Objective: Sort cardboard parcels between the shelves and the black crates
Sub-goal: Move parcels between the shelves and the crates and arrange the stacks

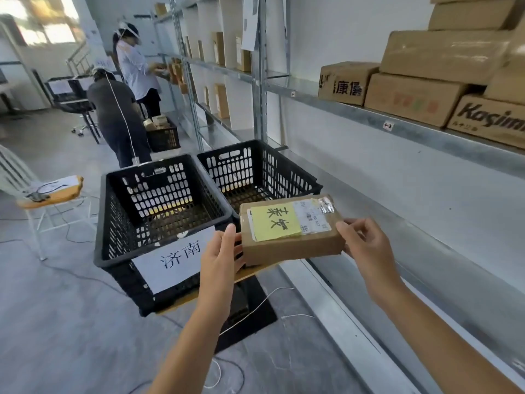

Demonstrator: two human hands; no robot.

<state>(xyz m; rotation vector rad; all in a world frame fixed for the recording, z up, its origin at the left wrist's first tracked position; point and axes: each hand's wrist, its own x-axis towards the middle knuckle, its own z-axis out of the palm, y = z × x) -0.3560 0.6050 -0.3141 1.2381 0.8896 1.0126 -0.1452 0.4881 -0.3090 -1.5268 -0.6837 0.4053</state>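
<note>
I hold a small flat cardboard parcel (292,243) with a yellow handwritten label and a white shipping label between both hands. My left hand (220,258) grips its left end, my right hand (365,241) its right end. The parcel hangs over the near corner of the right black crate (255,155). To its left stands a second black crate (113,223), which bears a white paper sign. Both crates rest on a wooden board. Several cardboard parcels (414,98) are stacked on the metal shelf (369,116) at the upper right.
Two people stand at the far shelves (216,66) beside another black crate (164,136) with parcels. A chair (48,194) with a wooden seat stands at the left. White and black cables (255,308) trail over the grey floor. A lower shelf ledge (426,223) runs along my right.
</note>
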